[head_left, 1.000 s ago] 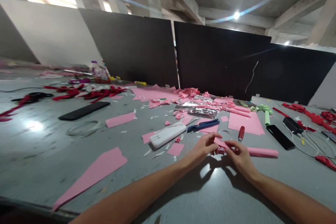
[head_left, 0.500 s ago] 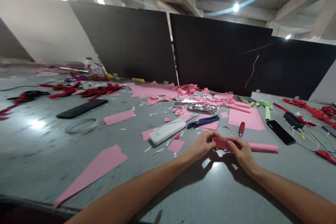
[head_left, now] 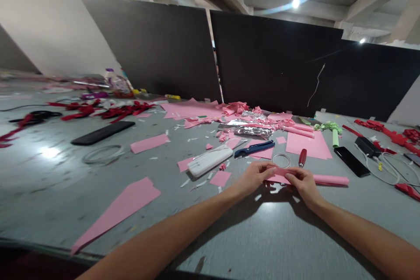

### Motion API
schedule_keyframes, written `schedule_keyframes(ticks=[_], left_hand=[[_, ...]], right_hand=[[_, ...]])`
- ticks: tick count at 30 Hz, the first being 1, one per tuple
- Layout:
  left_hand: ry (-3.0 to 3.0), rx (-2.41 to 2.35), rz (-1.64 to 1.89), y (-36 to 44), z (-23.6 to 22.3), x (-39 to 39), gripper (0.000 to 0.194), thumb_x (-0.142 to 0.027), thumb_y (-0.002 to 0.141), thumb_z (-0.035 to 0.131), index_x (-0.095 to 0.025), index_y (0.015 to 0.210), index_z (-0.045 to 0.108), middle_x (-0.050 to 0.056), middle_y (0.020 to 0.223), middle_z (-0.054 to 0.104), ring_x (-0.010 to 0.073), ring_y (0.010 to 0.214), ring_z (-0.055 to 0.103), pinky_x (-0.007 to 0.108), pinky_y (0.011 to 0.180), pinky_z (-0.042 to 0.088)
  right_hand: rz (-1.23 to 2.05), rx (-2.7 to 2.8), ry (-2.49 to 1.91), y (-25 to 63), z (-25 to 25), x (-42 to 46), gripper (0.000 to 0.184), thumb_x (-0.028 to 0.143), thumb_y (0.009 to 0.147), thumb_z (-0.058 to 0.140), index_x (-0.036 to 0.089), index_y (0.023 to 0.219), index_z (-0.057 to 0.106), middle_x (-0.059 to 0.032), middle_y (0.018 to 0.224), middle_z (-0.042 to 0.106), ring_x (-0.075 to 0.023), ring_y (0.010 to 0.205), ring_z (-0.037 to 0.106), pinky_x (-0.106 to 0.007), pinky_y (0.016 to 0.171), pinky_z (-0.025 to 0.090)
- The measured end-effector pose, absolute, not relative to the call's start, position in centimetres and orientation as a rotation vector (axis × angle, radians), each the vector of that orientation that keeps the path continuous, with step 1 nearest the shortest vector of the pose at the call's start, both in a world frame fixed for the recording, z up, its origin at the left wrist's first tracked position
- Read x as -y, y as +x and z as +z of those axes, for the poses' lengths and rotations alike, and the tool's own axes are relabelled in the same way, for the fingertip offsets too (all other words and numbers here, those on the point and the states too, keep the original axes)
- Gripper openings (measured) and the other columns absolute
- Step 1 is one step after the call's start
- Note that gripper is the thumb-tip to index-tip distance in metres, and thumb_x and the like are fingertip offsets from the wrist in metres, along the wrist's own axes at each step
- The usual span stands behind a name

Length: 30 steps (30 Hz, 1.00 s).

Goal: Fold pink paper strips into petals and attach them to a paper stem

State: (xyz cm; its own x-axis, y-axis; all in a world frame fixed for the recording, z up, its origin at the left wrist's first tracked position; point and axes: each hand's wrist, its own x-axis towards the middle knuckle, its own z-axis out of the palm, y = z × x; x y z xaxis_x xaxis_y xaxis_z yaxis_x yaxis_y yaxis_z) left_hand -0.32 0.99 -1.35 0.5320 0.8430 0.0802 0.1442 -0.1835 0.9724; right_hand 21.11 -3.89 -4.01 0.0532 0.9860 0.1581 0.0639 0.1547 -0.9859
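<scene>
My left hand (head_left: 257, 176) and my right hand (head_left: 302, 183) pinch a small strip of pink paper (head_left: 278, 176) between them, just above the table. Both hands are closed on it, thumbs toward me. Behind the right hand a pink paper roll (head_left: 331, 180) lies on the table, its left end hidden by the fingers. Just beyond the hands are a ring of thin wire (head_left: 281, 160) and a tool with a red handle (head_left: 302, 157), its tip hidden. A dark blue utensil-like cutter or stapler (head_left: 254, 148) and a white oblong device (head_left: 210, 161) lie to the left.
Pink sheets (head_left: 308, 143), crumpled scraps and silver foil (head_left: 251, 130) cover the table's back. A black phone (head_left: 351, 162) and a charger (head_left: 367, 146) with cables sit at right. At left are a pointed pink piece (head_left: 121, 210), a black slab (head_left: 103, 133) and red ribbons (head_left: 126, 112).
The pink paper strip has tilted, so its face now looks lighter and flatter. Both hands still pinch it in nearly the same place. The view has shifted slightly.
</scene>
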Motion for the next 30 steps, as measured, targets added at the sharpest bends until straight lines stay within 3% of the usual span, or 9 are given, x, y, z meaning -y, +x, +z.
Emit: schedule_keyframes(ticks=[2,5,11,18,30], left_hand=[[1.640,-0.824,0.784,-0.22,-1.24,-0.80,0.041,-0.054,0.095,0.066,-0.017,0.107,0.079,0.006,0.091,0.074,0.0185,0.075,0.066,0.027,0.066,0.051],[1.624,-0.808,0.769,-0.16,-1.23,-0.66,0.043,-0.056,0.096,0.065,-0.016,0.099,0.080,0.005,0.081,0.071,0.0174,0.066,0.063,0.026,0.060,0.049],[1.652,-0.815,0.794,-0.25,-1.34,-0.66,0.028,-0.044,0.093,0.070,-0.019,0.097,0.082,0.003,0.082,0.073,0.0166,0.068,0.062,0.025,0.062,0.046],[1.661,-0.828,0.782,-0.12,-0.94,-0.31,0.041,-0.055,0.098,0.064,-0.018,0.091,0.079,0.004,0.075,0.071,0.0164,0.061,0.061,0.026,0.059,0.044],[1.588,-0.792,0.782,-0.29,-0.52,-0.08,0.033,-0.046,0.095,0.067,-0.016,0.095,0.080,0.006,0.082,0.072,0.0169,0.067,0.062,0.029,0.066,0.048]], right_hand=[[1.040,1.256,-1.162,21.08,-4.05,3.85,0.038,0.050,0.076,0.087,0.016,0.093,0.085,-0.0043,0.070,0.075,-0.0144,0.050,0.060,-0.027,0.049,0.050],[1.069,1.246,-1.165,21.02,-3.96,3.96,0.036,0.048,0.077,0.086,0.016,0.093,0.086,-0.0047,0.070,0.075,-0.0149,0.051,0.060,-0.028,0.049,0.052],[1.070,1.245,-1.161,21.06,-3.70,4.20,0.038,0.048,0.076,0.088,0.018,0.099,0.085,-0.0037,0.075,0.076,-0.0160,0.056,0.061,-0.029,0.053,0.056],[1.076,1.264,-1.146,20.88,-3.68,4.32,0.030,0.043,0.080,0.083,0.016,0.094,0.087,-0.0045,0.067,0.074,-0.0152,0.052,0.061,-0.028,0.052,0.050],[1.114,1.284,-1.109,21.10,-3.78,4.14,0.043,0.053,0.080,0.088,0.016,0.100,0.086,-0.0040,0.065,0.073,-0.0163,0.053,0.063,-0.028,0.052,0.050]])
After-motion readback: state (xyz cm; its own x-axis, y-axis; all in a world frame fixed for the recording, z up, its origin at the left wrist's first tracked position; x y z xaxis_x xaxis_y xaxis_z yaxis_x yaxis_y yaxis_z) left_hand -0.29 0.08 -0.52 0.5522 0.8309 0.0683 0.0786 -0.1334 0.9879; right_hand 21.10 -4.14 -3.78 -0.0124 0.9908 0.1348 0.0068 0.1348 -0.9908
